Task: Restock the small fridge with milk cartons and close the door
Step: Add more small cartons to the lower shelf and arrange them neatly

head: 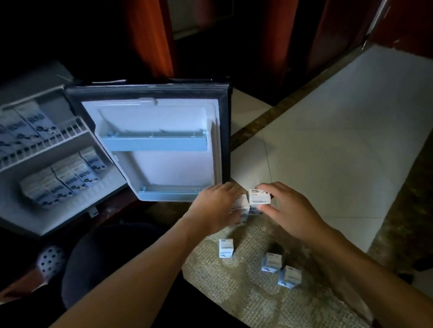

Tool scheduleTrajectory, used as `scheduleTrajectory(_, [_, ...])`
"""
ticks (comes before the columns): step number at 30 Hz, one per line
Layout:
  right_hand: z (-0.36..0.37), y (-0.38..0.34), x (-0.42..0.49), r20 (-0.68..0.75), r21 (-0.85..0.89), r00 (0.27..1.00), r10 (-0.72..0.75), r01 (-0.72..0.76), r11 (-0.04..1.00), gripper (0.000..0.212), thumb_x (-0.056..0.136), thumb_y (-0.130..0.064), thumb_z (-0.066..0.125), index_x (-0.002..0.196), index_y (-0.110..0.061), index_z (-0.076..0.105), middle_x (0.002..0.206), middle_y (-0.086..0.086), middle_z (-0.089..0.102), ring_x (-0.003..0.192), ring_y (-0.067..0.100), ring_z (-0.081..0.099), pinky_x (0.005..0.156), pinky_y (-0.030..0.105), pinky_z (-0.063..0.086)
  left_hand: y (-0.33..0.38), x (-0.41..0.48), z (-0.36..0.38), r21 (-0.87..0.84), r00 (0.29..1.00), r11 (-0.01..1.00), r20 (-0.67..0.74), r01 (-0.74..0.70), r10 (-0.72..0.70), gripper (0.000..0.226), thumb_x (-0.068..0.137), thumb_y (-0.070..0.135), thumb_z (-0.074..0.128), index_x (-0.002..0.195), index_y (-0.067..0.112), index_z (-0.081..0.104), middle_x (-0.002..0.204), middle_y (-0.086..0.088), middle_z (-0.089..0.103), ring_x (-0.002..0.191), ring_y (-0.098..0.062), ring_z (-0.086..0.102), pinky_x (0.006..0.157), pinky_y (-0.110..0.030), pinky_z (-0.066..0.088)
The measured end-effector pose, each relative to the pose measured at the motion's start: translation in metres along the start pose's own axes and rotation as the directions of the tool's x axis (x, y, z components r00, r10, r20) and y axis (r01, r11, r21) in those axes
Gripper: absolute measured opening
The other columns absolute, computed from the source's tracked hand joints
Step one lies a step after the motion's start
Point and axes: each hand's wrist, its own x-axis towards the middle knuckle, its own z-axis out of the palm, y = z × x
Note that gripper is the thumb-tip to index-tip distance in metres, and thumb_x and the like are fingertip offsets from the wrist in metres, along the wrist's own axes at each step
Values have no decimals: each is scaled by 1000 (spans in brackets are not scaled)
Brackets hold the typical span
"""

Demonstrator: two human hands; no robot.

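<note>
Task stage: partway through, by the look of it; stock is already inside the small fridge (19,222), more waits outside, and the door (160,166) stands wide open.
Left hand (215,209): fingers curled round one milk carton (242,210), which is largely hidden by the hand.
Right hand (290,213): thumb and fingertips pinch the top of a second carton (259,197); the other fingers are spread loosely.
Held cartons, position: side by side and touching, just beyond the far edge of the woven rug (253,311), near the door's lower corner.
Held cartons, count: two, one per hand.
Loose cartons on rug, count: three, all upright; one alone (225,248), two close together (271,262) (289,278).
Wire shelf (69,128), count: at least three cartons in a row; blurred, and the row runs out of view.
Fridge floor, count: roughly six cartons (66,178) lying in two rows; too blurred for an exact figure.
Door racks, count: two pale blue rails (154,141) (168,194), with no cartons seen on them.
Left to do: five cartons to put in, then the door to close.
</note>
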Motion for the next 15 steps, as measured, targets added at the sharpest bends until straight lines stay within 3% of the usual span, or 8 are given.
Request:
scheduleTrajectory(3, [-7,-32,11,-30,16,997,-68,68,998,46,96,-33,64,140,-32,50,132,-13,57,111,5,56,89,26,53,-11,-16,-35,46,998,999,-64,27,-24,44,90,43,62,129,24,55,115,4,59,105,-18,57,83,-30,42])
scheduleTrajectory(7, [-7,-77,28,-54,32,975,-215,217,976,44,95,-33,66,137,-31,53,128,-12,61,105,3,59,82,20,53,-34,-46,-83,24,989,993,-99,117,-114,40,85,41,66,120,24,59,110,4,57,103,-18,55,76,-33,46])
scheduleTrajectory(11, [0,-127,51,-36,86,949,-314,316,945,40,94,-35,67,132,-32,57,126,-13,64,101,5,64,82,30,57,-63,-78,-124,-5,963,977,-171,213,-210,38,84,40,69,118,26,61,106,7,55,97,-14,53,71,-31,45])
scheduleTrajectory(15, [14,-180,76,-15,96,911,-413,412,906,35,91,-32,71,125,-33,60,116,-13,67,99,6,64,82,35,55,-90,-114,-151,-125,904,945,-278,301,-325,30,85,30,71,113,23,65,99,8,53,89,-13,54,75,-40,53])
